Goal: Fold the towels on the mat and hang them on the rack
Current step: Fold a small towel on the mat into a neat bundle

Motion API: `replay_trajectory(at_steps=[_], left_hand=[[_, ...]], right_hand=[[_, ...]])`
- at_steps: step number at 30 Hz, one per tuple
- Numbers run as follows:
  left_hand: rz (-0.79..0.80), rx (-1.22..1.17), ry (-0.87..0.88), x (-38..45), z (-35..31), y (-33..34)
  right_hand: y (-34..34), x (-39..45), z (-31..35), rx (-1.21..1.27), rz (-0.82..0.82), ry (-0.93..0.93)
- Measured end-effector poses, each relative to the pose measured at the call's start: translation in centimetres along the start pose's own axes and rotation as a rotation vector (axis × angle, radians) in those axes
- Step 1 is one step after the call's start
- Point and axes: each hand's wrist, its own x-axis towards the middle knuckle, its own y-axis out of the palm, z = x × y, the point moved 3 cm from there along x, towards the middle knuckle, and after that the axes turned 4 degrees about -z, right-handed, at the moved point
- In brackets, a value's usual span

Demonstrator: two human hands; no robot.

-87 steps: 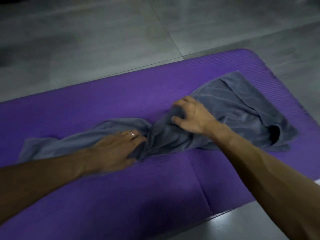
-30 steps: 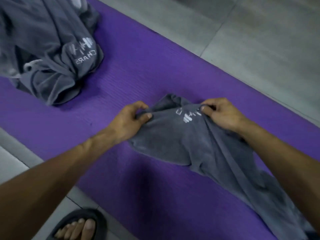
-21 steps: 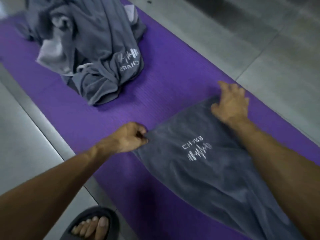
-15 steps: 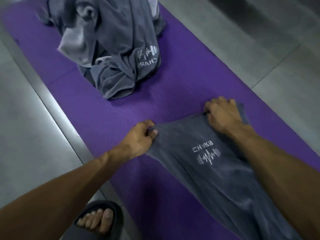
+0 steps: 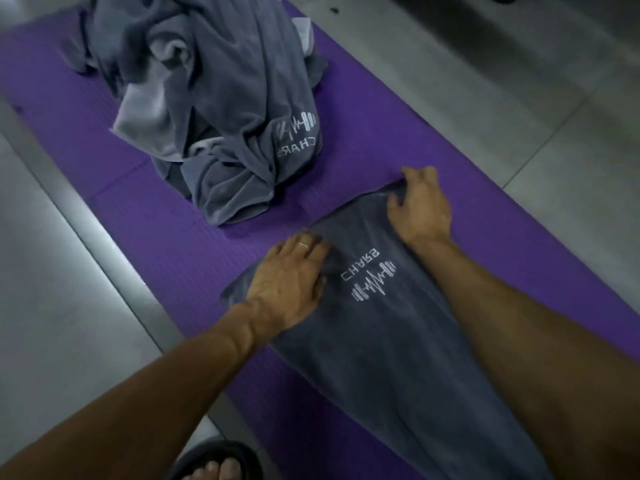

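Grey towel (image 5: 391, 344) flat on purple mat (image 5: 363, 157); white print mirrored, reads "CHARG". Left hand (image 5: 287, 282) pressing flat, fingers straight. Right hand (image 5: 420, 206) pinching far corner. Towel heap (image 5: 221, 98) at 11 o'clock, printed "CHARG".

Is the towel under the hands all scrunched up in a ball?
No, the towel lies spread flat on the purple mat, with its white logo showing; the scrunched one is the pile farther away.

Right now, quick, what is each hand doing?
Left hand: open, pressing flat on the spread towel.
Right hand: fingers curled, gripping that towel's far corner.
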Motion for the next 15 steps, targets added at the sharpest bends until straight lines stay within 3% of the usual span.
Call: replay_trajectory(at_steps=[1,3,6,11,15], left_hand=[[0.077,-0.005,0.049,0.7,-0.9,1.0],[0.183,0.022,0.103,2.0,-1.9,2.4],[0.193,0.067,0.123,3.5,-1.8,3.0],[0.149,0.104,0.16,4.1,-0.9,3.6],[0.062,0.11,0.241,5.6,-1.2,2.6]], right_hand=[[-0.7,0.5,-1.9,-0.042,-0.026,0.088],[-1.3,1.3,-5.5,-0.066,0.072,0.264],[-0.9,2.5,-7.1,0.046,0.229,0.337],[-0.2,6.4,-4.9,0.15,0.03,0.383],[1.1,7.4,-4.6,0.141,0.056,0.341]])
